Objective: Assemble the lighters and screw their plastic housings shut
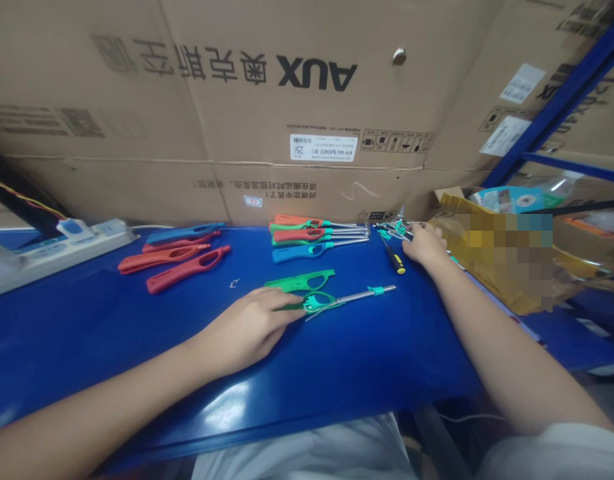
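Near the middle of the table, my left hand (254, 325) is closed on the handle end of a green gas lighter (319, 303). Its teal inner parts and long metal tube (357, 295) show, and the tube points right. Just behind it lies a loose green casing half (301, 280). Farther back on the right, my right hand (425, 245) has its fingers curled at a small pile of teal and metal lighter parts (397, 230). What those fingers hold is hidden. A black and yellow screwdriver (395, 260) lies beside that pile.
Several lighters with tubes (299, 252) lie in a stack at the back. Red and blue casing halves (187, 270) and tiny screws (234, 283) are to the left. A white power strip (61, 257) stands far left, a yellow-brown bag (461, 233) right. Cardboard (211, 133) walls the back.
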Demonstrator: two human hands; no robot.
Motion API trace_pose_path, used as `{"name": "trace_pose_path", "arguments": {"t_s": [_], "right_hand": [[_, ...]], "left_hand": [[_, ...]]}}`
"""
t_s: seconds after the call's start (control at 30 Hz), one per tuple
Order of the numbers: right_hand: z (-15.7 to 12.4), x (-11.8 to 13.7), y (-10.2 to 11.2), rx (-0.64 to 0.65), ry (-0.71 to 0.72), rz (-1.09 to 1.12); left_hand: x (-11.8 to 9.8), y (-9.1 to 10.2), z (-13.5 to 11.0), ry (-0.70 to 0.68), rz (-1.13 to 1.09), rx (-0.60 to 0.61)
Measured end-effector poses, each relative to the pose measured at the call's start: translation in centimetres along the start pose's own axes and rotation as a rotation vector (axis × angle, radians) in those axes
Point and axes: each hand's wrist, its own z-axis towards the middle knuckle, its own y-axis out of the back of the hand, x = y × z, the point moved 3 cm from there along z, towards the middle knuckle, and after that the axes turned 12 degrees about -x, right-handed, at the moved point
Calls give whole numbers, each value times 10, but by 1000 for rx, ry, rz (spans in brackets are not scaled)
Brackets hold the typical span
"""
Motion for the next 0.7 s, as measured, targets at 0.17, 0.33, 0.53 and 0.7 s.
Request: {"name": "trace_pose_path", "arguments": {"t_s": [0.17, 0.33, 0.53, 0.7], "right_hand": [[3, -5, -1, 12, -50, 27], [6, -1, -1, -30, -39, 92], [12, -4, 1, -91, -25, 137], [19, -18, -1, -73, -48, 97]], "left_hand": [[1, 0, 0, -2, 5, -7], [0, 0, -1, -14, 4, -25], [2, -1, -1, -15, 12, -19], [2, -1, -1, -16, 20, -18]]}}
